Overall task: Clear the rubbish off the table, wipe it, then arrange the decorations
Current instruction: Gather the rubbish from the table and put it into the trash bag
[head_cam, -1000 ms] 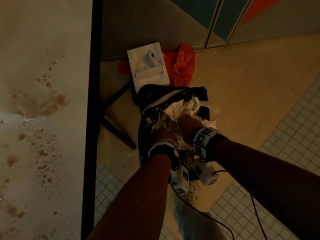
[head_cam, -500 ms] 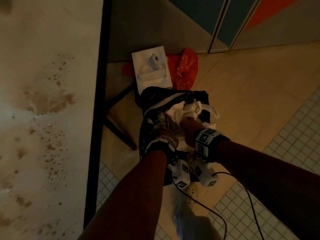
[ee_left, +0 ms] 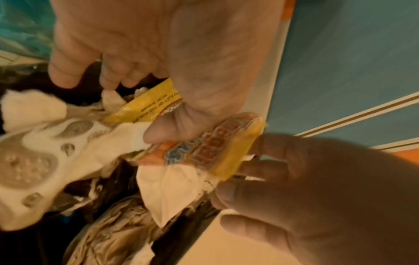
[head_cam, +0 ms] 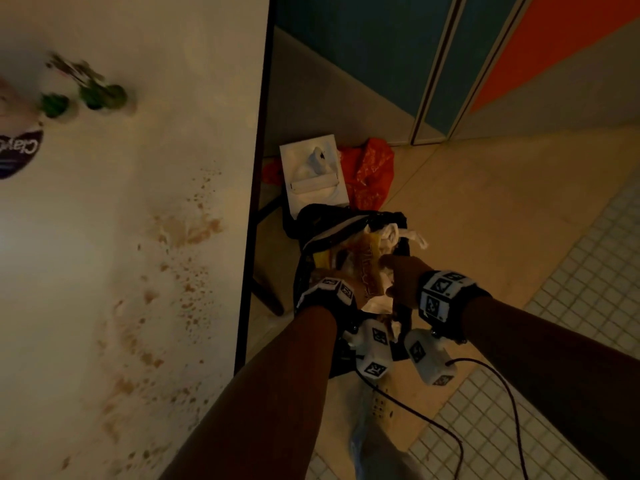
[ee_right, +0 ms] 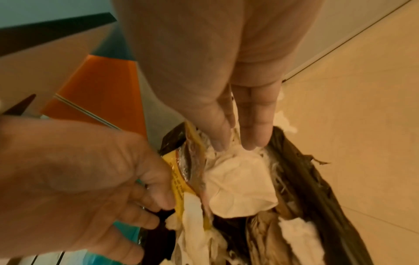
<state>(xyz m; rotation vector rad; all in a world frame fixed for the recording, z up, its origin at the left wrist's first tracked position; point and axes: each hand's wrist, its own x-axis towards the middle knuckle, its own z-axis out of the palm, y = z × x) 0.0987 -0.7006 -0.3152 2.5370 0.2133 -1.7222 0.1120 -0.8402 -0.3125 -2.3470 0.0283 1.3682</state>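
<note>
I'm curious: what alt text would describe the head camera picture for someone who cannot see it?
Both hands, left hand and right hand, reach into a black rubbish bag stuffed with wrappers and tissues on the floor beside a stained white table. A white tissue box lies behind the bag.

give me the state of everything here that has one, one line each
black bin bag: open, stuffed with rubbish
yellow wrapper: crumpled, pinched by left hand
left hand: thumb curled on the wrapper
right hand: fingers straight, tips on white tissue
white tissue: crumpled, on top of the rubbish
table: stained with brown splatter, unwiped
tissue box: on floor, tissue sticking out
</note>
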